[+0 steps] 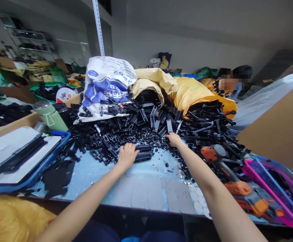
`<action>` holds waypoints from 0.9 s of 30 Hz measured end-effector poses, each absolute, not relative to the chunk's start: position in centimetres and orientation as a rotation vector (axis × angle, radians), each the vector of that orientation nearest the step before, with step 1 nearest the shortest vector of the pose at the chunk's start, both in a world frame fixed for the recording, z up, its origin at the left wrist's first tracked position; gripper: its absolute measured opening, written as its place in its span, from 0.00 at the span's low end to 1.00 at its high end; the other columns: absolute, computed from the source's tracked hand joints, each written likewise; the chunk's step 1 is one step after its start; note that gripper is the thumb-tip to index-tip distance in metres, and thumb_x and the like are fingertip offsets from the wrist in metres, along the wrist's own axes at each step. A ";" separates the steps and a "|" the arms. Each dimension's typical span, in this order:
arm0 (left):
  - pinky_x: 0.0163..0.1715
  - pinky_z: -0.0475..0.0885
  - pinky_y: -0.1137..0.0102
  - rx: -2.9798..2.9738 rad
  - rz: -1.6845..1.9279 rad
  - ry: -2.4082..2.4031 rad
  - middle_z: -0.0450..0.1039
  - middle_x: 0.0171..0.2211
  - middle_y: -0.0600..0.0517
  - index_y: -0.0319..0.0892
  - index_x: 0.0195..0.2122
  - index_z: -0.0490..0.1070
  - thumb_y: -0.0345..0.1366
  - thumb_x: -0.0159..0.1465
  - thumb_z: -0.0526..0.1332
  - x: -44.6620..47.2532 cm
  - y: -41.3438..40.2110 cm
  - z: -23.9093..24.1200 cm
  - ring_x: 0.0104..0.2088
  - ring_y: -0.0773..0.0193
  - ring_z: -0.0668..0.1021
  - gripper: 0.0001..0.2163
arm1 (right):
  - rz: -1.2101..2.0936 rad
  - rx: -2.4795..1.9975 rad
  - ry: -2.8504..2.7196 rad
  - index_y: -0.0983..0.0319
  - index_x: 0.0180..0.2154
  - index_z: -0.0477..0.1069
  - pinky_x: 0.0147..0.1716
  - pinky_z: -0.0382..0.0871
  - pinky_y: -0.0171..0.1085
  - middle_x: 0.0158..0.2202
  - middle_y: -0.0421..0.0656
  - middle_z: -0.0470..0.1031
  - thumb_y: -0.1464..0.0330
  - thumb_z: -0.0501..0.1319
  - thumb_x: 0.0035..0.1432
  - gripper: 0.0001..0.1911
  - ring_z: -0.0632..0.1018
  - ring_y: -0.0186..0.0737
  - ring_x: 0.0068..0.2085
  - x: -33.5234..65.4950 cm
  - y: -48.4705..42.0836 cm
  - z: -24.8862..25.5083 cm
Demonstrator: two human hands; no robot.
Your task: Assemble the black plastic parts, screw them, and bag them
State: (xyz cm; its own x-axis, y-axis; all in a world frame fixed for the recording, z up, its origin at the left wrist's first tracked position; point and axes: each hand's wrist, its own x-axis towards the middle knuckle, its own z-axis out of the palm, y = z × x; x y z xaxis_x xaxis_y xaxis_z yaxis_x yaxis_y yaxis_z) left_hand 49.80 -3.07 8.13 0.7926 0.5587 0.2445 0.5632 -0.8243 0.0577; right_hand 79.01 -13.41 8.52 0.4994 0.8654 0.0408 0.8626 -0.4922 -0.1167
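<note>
My left hand (pixel 127 156) is closed round the left end of long black plastic bars (pixel 144 155), which lie side by side on the light blue tabletop. My right hand (pixel 173 139) reaches to the edge of the heap, its fingers drawn together among small screws and fittings (pixel 153 138). Whatever those fingertips hold is hidden. Behind both hands spreads a big heap of black plastic parts (pixel 131 124). It spills from a white and blue sack (pixel 108 80), a brown paper bag (pixel 146 85) and a yellow bag (pixel 194 92).
An orange and black cordless drill (pixel 237 185) lies by my right forearm, beside a pink and blue basket (pixel 267 191). At left are a blue tray (pixel 33 181) with long black pieces and a green flask (pixel 51 116). Cardboard (pixel 280 131) stands at right. Another person sits far back.
</note>
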 end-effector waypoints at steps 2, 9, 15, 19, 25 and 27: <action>0.41 0.63 0.62 -2.895 -0.360 -1.113 0.66 0.43 0.41 0.35 0.44 0.65 0.33 0.62 0.48 49.2 -1.0 8.5 0.46 0.54 0.67 0.13 | -0.023 -2.581 -1.500 0.63 0.40 0.68 0.41 0.62 0.38 0.40 0.48 0.70 0.78 0.60 0.41 0.19 0.69 0.46 0.44 79.0 -14.0 9.0; 0.38 0.65 0.66 -2.918 -0.193 -1.206 0.69 0.37 0.42 0.34 0.36 0.69 0.30 0.56 0.56 49.8 2.3 7.5 0.42 0.55 0.70 0.08 | -0.221 -2.237 -1.240 0.63 0.43 0.61 0.39 0.63 0.39 0.42 0.48 0.68 0.69 0.57 0.48 0.17 0.70 0.44 0.42 77.4 -16.6 10.3; 0.41 0.63 0.68 -2.877 -0.314 -1.164 0.67 0.38 0.42 0.29 0.42 0.64 0.24 0.60 0.48 47.8 0.3 9.0 0.42 0.59 0.69 0.11 | -0.044 -1.855 -1.283 0.61 0.34 0.61 0.37 0.65 0.39 0.36 0.46 0.71 0.63 0.60 0.49 0.12 0.72 0.41 0.38 69.7 -21.1 7.4; 0.40 0.64 0.67 -2.940 -0.311 -0.960 0.67 0.38 0.47 0.38 0.44 0.65 0.27 0.62 0.48 43.5 -5.3 8.0 0.42 0.59 0.69 0.12 | 0.230 -1.842 -1.675 0.60 0.32 0.65 0.41 0.65 0.42 0.36 0.43 0.72 0.67 0.63 0.46 0.10 0.72 0.41 0.38 63.1 -24.7 5.5; 0.39 0.67 0.61 -3.031 -0.423 -0.676 0.67 0.47 0.42 0.41 0.49 0.65 0.30 0.61 0.53 39.0 -13.2 2.5 0.43 0.54 0.71 0.15 | 0.188 -1.895 -1.911 0.58 0.52 0.61 0.51 0.56 0.50 0.47 0.48 0.68 0.63 0.57 0.55 0.22 0.66 0.47 0.50 58.1 -23.7 5.3; 0.40 0.67 0.61 -3.096 -0.548 -0.699 0.68 0.46 0.43 0.43 0.51 0.63 0.29 0.62 0.51 38.7 -13.5 1.8 0.43 0.55 0.71 0.16 | 0.174 -1.931 -1.837 0.57 0.50 0.64 0.46 0.61 0.48 0.44 0.48 0.70 0.63 0.54 0.58 0.17 0.69 0.46 0.46 57.7 -22.7 5.2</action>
State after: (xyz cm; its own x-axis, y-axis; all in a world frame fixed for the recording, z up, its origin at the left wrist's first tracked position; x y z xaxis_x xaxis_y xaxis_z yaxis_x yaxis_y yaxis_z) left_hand 38.73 -13.47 1.83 0.8481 0.4301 0.3095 0.4030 -0.9028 0.1503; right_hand 57.69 -22.73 5.23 0.0974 0.9700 0.2227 0.9110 0.0032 -0.4125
